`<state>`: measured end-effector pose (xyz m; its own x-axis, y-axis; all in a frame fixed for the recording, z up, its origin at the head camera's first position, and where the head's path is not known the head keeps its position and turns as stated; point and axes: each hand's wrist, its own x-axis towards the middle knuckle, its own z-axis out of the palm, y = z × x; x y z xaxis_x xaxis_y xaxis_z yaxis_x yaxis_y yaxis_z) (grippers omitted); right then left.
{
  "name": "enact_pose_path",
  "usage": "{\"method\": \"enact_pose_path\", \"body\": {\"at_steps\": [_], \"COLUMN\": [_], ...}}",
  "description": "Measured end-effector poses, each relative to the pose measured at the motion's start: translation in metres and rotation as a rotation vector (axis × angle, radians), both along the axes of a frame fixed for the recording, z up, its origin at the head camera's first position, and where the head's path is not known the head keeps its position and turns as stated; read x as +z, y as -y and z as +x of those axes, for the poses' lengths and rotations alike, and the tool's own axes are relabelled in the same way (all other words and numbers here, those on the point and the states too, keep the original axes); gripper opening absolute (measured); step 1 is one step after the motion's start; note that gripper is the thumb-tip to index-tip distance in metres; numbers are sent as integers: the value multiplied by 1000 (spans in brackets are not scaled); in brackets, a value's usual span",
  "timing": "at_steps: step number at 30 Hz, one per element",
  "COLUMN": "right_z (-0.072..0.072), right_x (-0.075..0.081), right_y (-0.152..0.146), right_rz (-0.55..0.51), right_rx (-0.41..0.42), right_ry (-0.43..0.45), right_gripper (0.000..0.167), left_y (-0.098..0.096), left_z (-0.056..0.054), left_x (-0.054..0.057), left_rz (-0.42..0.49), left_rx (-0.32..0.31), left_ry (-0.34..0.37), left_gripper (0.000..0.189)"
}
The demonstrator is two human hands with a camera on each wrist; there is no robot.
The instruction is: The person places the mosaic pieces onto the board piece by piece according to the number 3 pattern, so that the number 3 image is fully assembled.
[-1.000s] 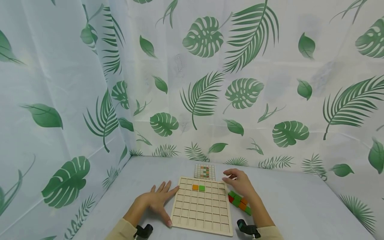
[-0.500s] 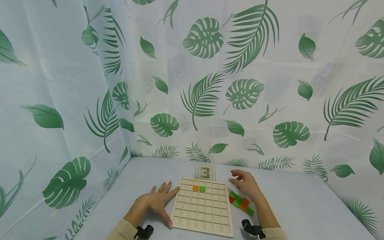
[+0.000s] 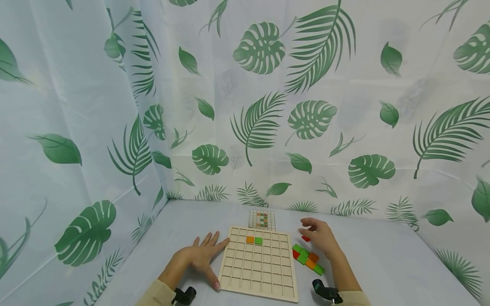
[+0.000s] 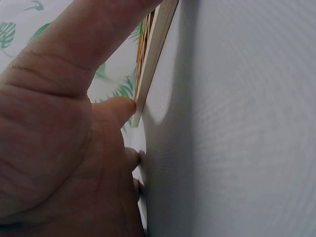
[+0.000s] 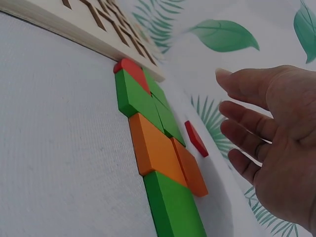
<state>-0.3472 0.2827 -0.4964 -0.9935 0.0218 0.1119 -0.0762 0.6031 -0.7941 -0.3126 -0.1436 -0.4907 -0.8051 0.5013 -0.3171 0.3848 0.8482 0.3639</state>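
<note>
A wooden grid board (image 3: 257, 272) lies on the table with an orange tile (image 3: 250, 239) and a green tile (image 3: 258, 241) in its upper cells. My left hand (image 3: 200, 257) rests at the board's left edge, fingers spread, thumb and index fingertip at its side. My right hand (image 3: 321, 238) hovers right of the board, fingers loosely bent and holding nothing. Close by its fingertips a single red tile (image 3: 306, 239) lies on the table. In the right wrist view that red tile (image 5: 196, 138) sits apart from a cluster of green, orange and red tiles, including an orange tile (image 5: 155, 150).
Behind the board lies a small pattern card (image 3: 262, 219) with a coloured grid. The tile cluster, with a green tile (image 3: 319, 269) at its near end, runs along the board's right side. A leaf-printed curtain (image 3: 268, 127) rises behind the table.
My right hand has moved right, away from the board's upper right corner. The single red tile has come into view beside its fingertips. My left hand keeps its place.
</note>
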Motion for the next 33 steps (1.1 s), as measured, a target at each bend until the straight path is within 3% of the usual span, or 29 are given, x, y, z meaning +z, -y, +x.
{"method": "enact_pose_path", "body": {"at_steps": [15,33], "right_z": [1,6], "right_x": [-9,-7], "right_y": [-9,-10], "right_rz": [23,95], "right_rx": [-10,-25], "right_ry": [72,73], "right_gripper": [38,22], "left_y": [1,3], "left_z": [0,0], "left_x": [-1,-1], "left_rz": [15,29], "left_rx": [-14,-32], "left_ry": [7,-3], "left_gripper": [135,136]}}
